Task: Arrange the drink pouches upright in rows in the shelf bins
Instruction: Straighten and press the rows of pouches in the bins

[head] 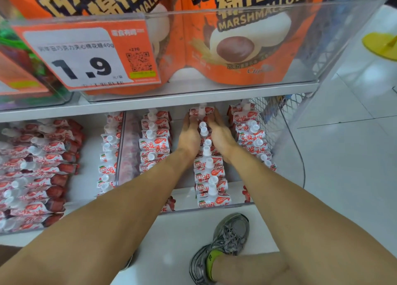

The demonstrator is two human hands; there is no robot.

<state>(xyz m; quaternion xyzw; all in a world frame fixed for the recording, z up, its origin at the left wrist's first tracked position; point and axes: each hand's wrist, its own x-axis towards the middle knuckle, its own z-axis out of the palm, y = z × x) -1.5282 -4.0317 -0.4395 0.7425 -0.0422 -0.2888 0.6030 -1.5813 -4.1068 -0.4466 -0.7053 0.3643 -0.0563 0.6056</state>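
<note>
Where both bare arms reach under the upper shelf into the clear shelf bin, the left hand and the right hand lie with fingers straight and flat against either side of one row of drink pouches, pressing the row between them and gripping nothing. The pouches are small and white, printed with red strawberries and red lettering, each topped by a white screw cap, and in this row they stand upright one behind the other, running from just ahead of the fingertips back past the wrists toward the bin's front wall. To the left of the left hand stands a second upright row, and to the right of the right hand a third row, partly covered by the right forearm. Well to the left of both hands, beyond a clear divider, a neighbouring bin holds a pile of the same pouches lying on their sides. The fingertips are shadowed under the upper shelf, so their contact with the rearmost pouch is hard to make out. Above the hands, orange marshmallow bags sit behind a price tag, their tops cut off by the frame. Below the forearms a grey sneaker rests on the white floor.
</note>
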